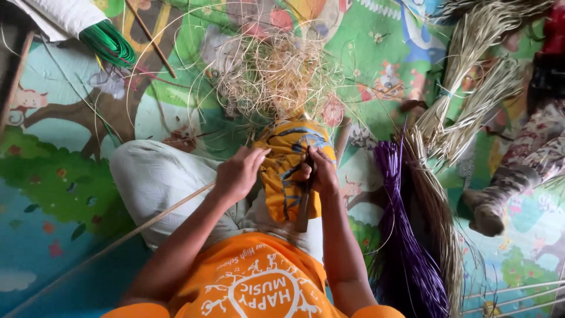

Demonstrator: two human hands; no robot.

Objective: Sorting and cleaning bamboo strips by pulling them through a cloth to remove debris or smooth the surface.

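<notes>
Hands working at a yellow cloth (291, 171) on the lap.
Right hand (321, 171) grips a wooden-handled tool (304, 203) over the cloth; left hand (238, 174), just beside it, pinches a thin cane (118, 244).

Home floor used as a weaving workplace: child's cartoon play mat (70, 194); bundled pale reed strips (471, 70); purple strips (406, 259); green coil (109, 44); tangled cane shavings (273, 73).

A coil of green plastic strips (109, 44) lies top left on the colourful cartoon play mat (59, 176). Right side, a bundle of purple strands (406, 259) sits beside tied sheaves of pale straw-coloured cane (465, 76).
</notes>
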